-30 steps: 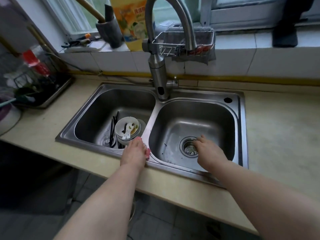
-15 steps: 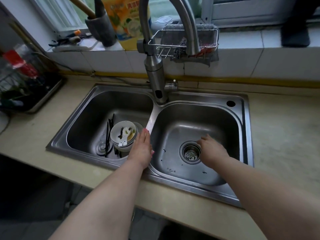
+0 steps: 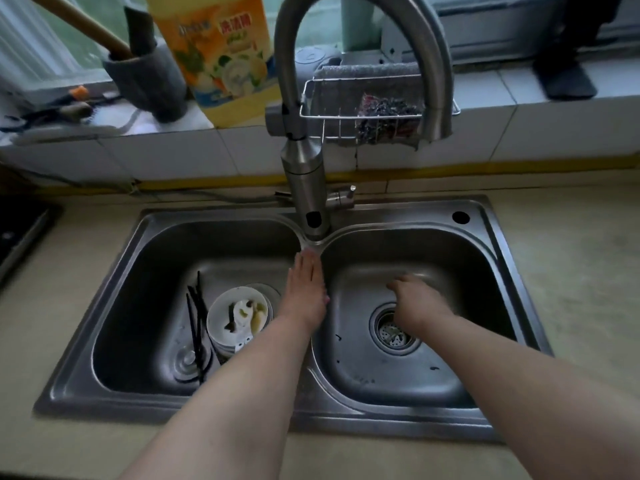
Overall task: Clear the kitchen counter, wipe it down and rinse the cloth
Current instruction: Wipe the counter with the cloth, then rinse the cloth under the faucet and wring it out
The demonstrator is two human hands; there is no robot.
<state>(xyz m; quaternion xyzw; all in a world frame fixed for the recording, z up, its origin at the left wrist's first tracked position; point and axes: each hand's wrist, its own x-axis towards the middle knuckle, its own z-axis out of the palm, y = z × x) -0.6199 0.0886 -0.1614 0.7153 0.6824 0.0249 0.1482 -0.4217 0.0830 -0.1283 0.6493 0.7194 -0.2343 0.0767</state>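
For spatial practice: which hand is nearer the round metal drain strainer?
Right. The right hand hangs over the round metal drain strainer; the left hand lies on the steel sink divider.

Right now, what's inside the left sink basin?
A stack of dirty dishes, black chopsticks and the drain. The left hand rests on the divider; its forearm covers the near right corner of the basin.

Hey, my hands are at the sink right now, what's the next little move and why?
Probably sweep the right hand across the basin floor, pushing the dark specks into the strainer: it seems to hold nothing, and the left hand lies flat on the divider.
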